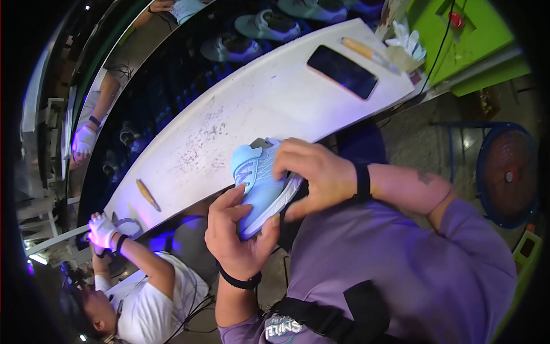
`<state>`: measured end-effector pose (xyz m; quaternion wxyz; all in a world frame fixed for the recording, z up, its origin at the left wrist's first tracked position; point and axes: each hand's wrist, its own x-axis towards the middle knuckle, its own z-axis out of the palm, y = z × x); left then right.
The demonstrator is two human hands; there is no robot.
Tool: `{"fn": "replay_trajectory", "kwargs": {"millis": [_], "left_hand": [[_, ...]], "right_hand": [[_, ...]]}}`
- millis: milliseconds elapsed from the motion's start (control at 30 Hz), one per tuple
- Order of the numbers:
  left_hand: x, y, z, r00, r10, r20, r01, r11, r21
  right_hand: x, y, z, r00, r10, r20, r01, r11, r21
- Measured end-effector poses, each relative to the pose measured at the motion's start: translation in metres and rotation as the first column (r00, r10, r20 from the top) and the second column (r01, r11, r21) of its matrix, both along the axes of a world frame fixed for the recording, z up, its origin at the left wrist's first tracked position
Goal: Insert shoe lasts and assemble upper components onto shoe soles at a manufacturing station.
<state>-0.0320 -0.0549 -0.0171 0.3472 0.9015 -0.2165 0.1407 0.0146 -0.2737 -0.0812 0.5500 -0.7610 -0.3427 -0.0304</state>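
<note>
A light blue sneaker (259,186) with a white sole is held up at the near edge of the white table (260,103), its toe towards me and its opening facing away. My left hand (238,238) is closed round the toe end, thumb against the sole and fingers over the upper. Over the heel side lies my right hand (318,175), its fingers bent on the upper and its thumb below, by the sole. Part of the heel is hidden behind that hand.
A dark-screened phone (342,71) and a wooden-handled tool (366,53) lie at the table's far right; another wooden-handled tool (148,194) lies at its left. More shoes (266,26) stand on a dark conveyor beyond. A co-worker with white gloves (103,230) is at the left.
</note>
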Motion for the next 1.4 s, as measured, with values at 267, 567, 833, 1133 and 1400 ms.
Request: {"fn": "replay_trajectory", "kwargs": {"millis": [267,567,833,1133,1400], "left_hand": [[-0.005,-0.015,0.013,0.99,-0.026,-0.139,0.057,0.974,0.22],[0.016,-0.002,0.014,0.976,-0.214,-0.047,0.218,0.932,0.289],[0.038,0.061,-0.008,0.968,-0.237,-0.086,0.245,0.966,0.087],[0.065,0.101,-0.04,0.59,0.222,-0.776,0.124,0.925,0.359],[0.044,0.108,-0.099,0.614,-0.276,-0.74,-0.222,0.839,-0.497]], "right_hand": [[-0.031,0.01,-0.031,0.987,-0.075,-0.142,0.107,0.967,0.231],[-0.011,0.011,-0.039,0.99,-0.107,0.095,0.076,0.955,0.287],[0.017,0.031,-0.048,0.988,-0.148,0.034,0.143,0.983,0.113],[0.025,0.086,-0.04,0.995,-0.075,0.068,0.095,0.918,-0.385],[0.049,0.006,-0.006,0.945,-0.277,-0.174,0.276,0.961,-0.03]]}}
